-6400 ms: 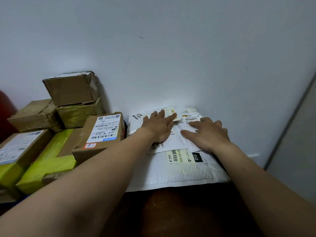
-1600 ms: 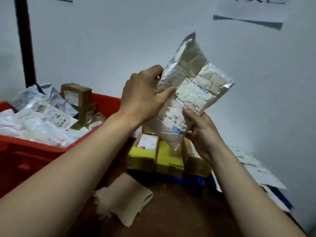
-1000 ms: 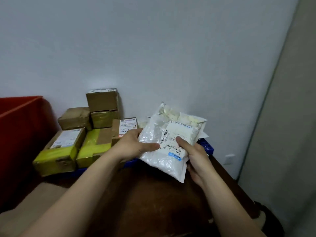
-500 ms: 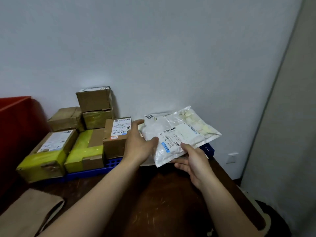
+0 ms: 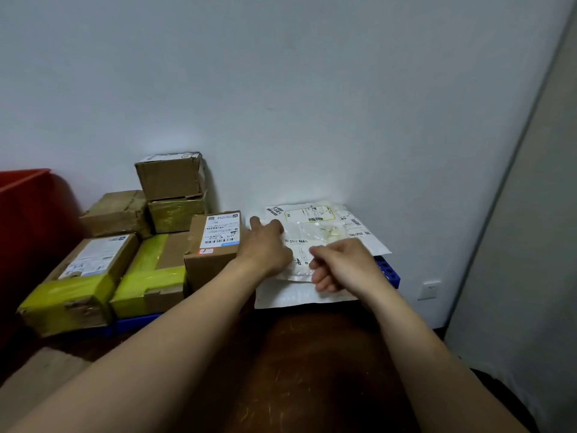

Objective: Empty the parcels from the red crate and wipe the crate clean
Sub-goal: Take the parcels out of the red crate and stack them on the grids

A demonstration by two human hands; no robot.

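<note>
The clear plastic parcel (image 5: 315,237) with a white label lies flat on top of the stack of white mailers (image 5: 299,295) by the wall. My left hand (image 5: 265,245) rests on its left edge with the fingers stretched out. My right hand (image 5: 340,264) sits at the parcel's near edge with loosely curled fingers and holds nothing that I can see. The red crate (image 5: 22,207) shows only as one corner at the far left; its inside is out of view.
Several cardboard boxes, some with yellow tape (image 5: 150,276), are stacked left of the mailers on a blue pallet (image 5: 387,270). A brown cloth (image 5: 37,370) lies at the lower left on the dark wooden table (image 5: 312,370). A wall socket (image 5: 429,289) sits low on the right.
I carried the clear parcel from the crate to the mailer stack. Half a second ago both hands held it above the stack; now it lies flat there and my right hand has let go.
</note>
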